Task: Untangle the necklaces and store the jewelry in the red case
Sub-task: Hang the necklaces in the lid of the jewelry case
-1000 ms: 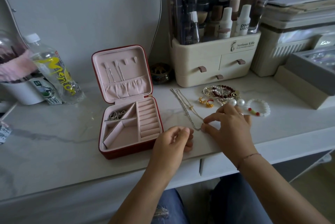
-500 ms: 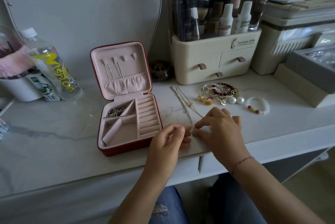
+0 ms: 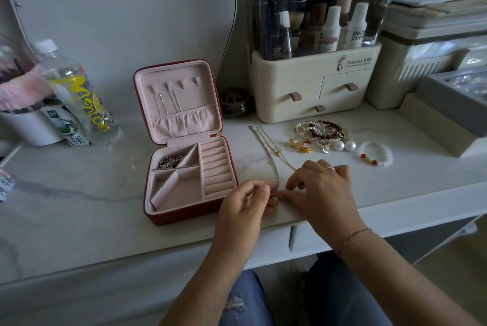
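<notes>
The red case point(image 3: 184, 216) lies open on the marble table, pink inside, with a silver chain point(image 3: 168, 161) in its back left compartment and chains hanging in the lid point(image 3: 168, 100). Two thin necklaces point(image 3: 268, 150) stretch from the back toward me, right of the case. My left hand point(image 3: 245, 204) and my right hand point(image 3: 321, 188) meet at their near ends, fingertips pinching the chains. A heap of bracelets point(image 3: 320, 130), gold earrings point(image 3: 299, 144), pearls point(image 3: 344, 145) and a white bead bracelet point(image 3: 376, 158) lie further right.
A cream cosmetics organiser point(image 3: 311, 83) with drawers stands behind the jewelry. A small dark ornamental pot point(image 3: 233, 102) sits beside it. Plastic bottles point(image 3: 79, 93) and a white cup point(image 3: 26, 125) stand at the left. Grey boxes point(image 3: 448, 114) fill the right. The table edge runs just below my hands.
My hands have come together at the near end of the necklaces; the right hand slid left toward the left hand. The jewelry heap stayed put.
</notes>
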The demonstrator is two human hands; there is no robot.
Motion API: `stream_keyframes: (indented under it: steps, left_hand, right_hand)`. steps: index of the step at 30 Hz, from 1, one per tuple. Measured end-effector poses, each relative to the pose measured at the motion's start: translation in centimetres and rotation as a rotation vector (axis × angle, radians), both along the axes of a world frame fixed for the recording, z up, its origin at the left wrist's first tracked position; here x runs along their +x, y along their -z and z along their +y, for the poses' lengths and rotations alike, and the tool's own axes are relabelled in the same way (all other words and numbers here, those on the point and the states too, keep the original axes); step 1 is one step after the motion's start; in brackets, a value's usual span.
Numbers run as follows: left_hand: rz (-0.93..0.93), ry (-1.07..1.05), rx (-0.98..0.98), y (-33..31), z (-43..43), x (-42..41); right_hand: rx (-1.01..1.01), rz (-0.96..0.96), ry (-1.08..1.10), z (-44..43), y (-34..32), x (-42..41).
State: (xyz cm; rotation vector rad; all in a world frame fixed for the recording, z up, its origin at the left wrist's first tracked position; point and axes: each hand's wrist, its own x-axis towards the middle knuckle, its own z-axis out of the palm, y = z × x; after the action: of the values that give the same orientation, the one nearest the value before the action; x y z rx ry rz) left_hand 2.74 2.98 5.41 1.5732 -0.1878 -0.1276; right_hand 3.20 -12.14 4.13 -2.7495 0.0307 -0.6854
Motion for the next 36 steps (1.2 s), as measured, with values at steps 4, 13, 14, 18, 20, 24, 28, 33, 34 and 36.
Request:
stream_keyframes:
  steps: [4,13,14,18,20,24,28,33,34,36]
  left_hand:
    - [0.018,-0.025,-0.031,0.2,0.4,-0.5]
    - [0.017,-0.048,-0.071,0.5,1.4,-1.2]
    - [0.017,-0.049,-0.070,0.4,1.4,-1.2]
    - [0.017,-0.049,-0.076,0.4,1.4,-1.3]
    - [0.016,-0.047,-0.077,0.4,1.4,-1.3]
    - [0.015,-0.045,-0.072,0.3,1.5,-1.3]
    - [0.019,-0.042,-0.046,0.1,1.6,-1.4]
    - [0.062,-0.012,0.000,-0.2,1.6,-1.9]
    - [0.082,0.005,0.010,-0.3,1.6,-2.1]
    - [0.142,0.054,0.024,-0.7,1.7,-2.5]
  right_hand:
    - [0.022,-0.054,-0.036,0.1,-0.2,-0.9]
    - [-0.041,0.015,-0.303,-1.0,0.5,-3.2]
    - [-0.050,0.000,-0.303,-1.0,0.6,-3.3]
    - [-0.063,-0.059,-0.299,-0.9,1.3,-3.5]
    - [-0.065,-0.069,-0.308,-0.8,1.6,-3.5]
    - [-0.044,-0.116,-0.344,-0.6,1.7,-3.5]
    - [0.000,-0.153,-0.377,-0.5,1.7,-3.7]
    - [0.081,-0.147,-0.374,-0.5,1.4,-3.8]
    - [0.110,-0.146,-0.368,-0.4,1.3,-3.8]
    - [0.181,-0.153,-0.338,-0.3,0.8,-3.8]
